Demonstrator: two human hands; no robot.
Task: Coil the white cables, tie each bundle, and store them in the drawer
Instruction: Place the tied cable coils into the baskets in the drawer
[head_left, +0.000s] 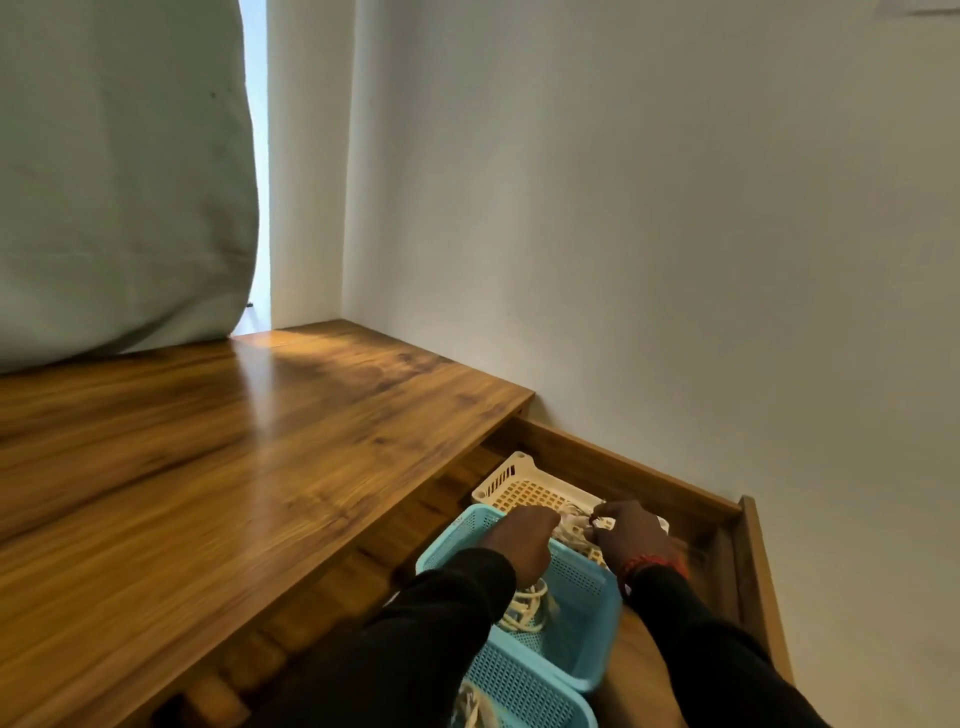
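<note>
The wooden drawer stands pulled out at the lower right. Inside it sit a cream plastic basket at the back and a blue basket in front of it. A white cable bundle lies over the cream basket between my hands. My left hand and my right hand both grip this bundle with curled fingers. Another coiled white cable lies in the blue basket under my left wrist. More white cable shows in a second blue basket at the bottom edge.
A wooden tabletop spreads to the left above the drawer. A pale curtain hangs at the far left over its back edge. A white wall runs close along the drawer's right side.
</note>
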